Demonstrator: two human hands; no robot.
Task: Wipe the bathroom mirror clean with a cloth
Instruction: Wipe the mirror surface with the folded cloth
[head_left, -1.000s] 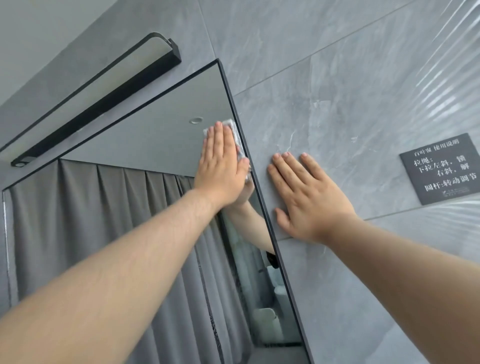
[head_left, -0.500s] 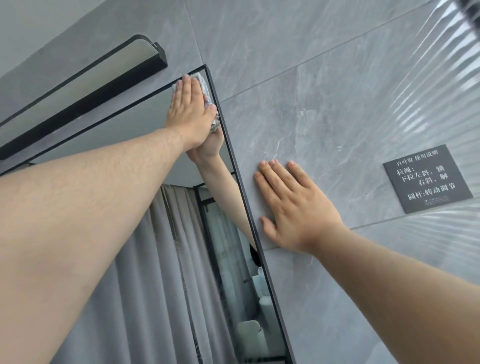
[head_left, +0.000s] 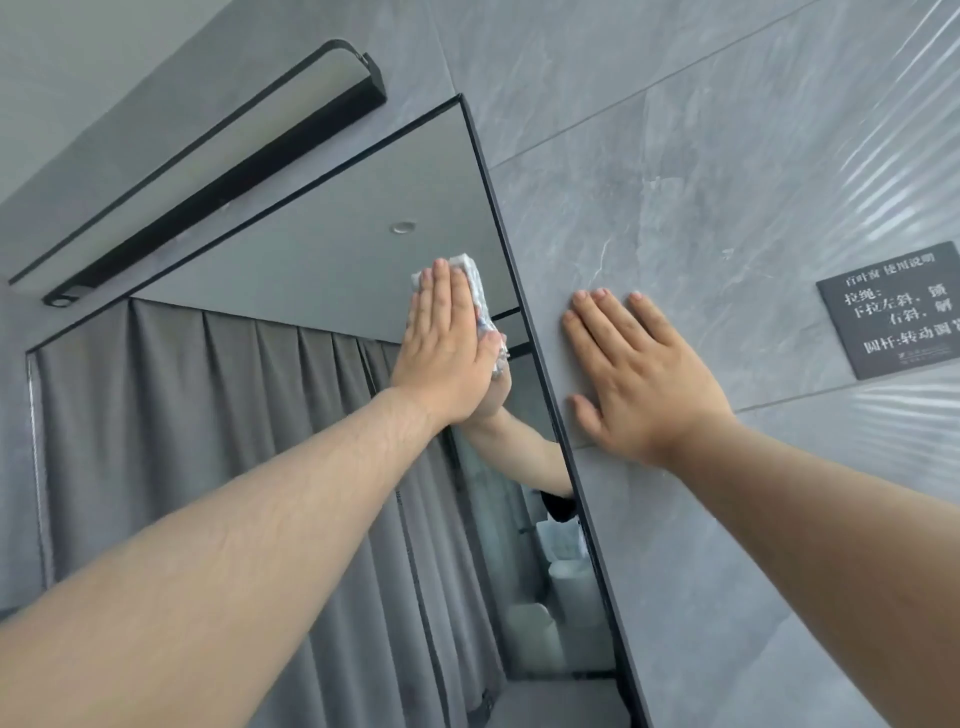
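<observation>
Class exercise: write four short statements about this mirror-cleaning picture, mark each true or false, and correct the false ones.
1. The left hand presses a cloth flat against the mirror. True.
2. The right hand holds a spray bottle. False: it rests open on the grey wall tile.
3. The cloth is at the mirror's bottom edge. False: it is high up, near the right edge.
4. A dark sign hangs on the wall. True.

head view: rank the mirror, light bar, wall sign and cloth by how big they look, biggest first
1. mirror
2. light bar
3. wall sign, cut off by the frame edge
4. cloth, mostly hidden under the left hand, so its full size is unsure
</observation>
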